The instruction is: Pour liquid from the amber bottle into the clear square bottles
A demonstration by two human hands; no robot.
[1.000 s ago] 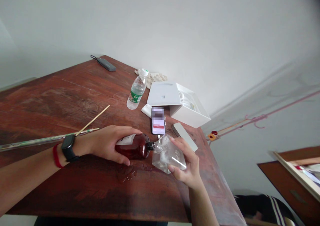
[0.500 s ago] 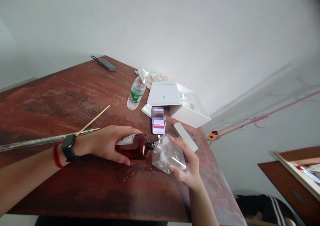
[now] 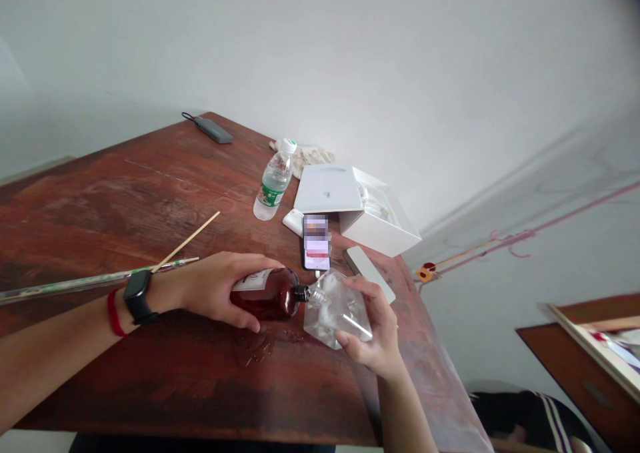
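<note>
My left hand (image 3: 220, 289) is wrapped round a dark red-brown bottle (image 3: 273, 296) with a pale label, tilted on its side, its black-threaded neck pointing right. In my right hand (image 3: 373, 326) is a clear square-sided bottle (image 3: 340, 313), also tilted, with whitish foam inside. The two mouths meet neck to neck; whether one sits inside the other I cannot tell. Below the red-brown bottle, a small puddle (image 3: 257, 351) of liquid wets the wooden table (image 3: 200, 386). A black watch and a red band circle my left wrist.
Beyond my hands lie a lit phone (image 3: 317, 246) with a cable, a grey-white slab (image 3: 370, 273) and an open white box (image 3: 380, 233). A water bottle (image 3: 273, 183) stands left of the box. Wooden chopsticks (image 3: 187, 239) and a dark power bank (image 3: 213, 130) lie further left.
</note>
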